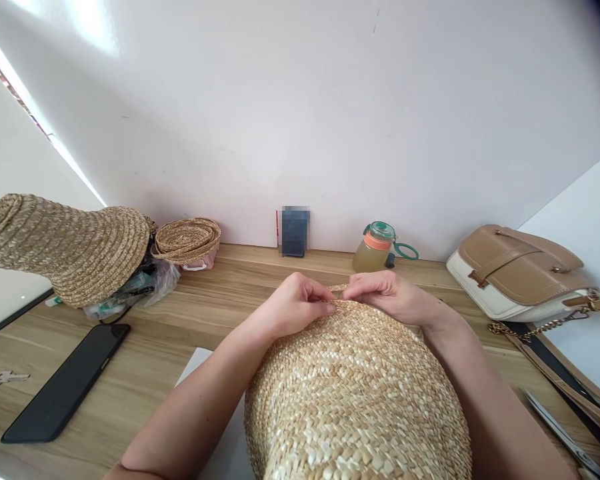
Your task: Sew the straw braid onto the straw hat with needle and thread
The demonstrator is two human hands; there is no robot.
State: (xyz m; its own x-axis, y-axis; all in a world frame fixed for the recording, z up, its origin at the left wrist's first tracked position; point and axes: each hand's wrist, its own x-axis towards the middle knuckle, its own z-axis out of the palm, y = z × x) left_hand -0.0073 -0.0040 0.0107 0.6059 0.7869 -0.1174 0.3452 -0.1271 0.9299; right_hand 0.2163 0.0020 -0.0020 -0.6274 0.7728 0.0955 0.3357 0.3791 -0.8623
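A woven straw hat is held in the middle of the wooden table, close to the person. Its far edge is pinched by both hands. The left hand is closed on the rim, and the right hand is closed on the rim too, with a thin straw strip held between the fingertips. The hat looks light and a bit stiff, yet it can likely be bent, and the dry straw may be cracked if it is squeezed hard. It is best gripped softly at the rim. Left of the hat, a black phone and more straw hats are seen. Behind the hat, a jar is seen. To its right, a tan bag is seen.
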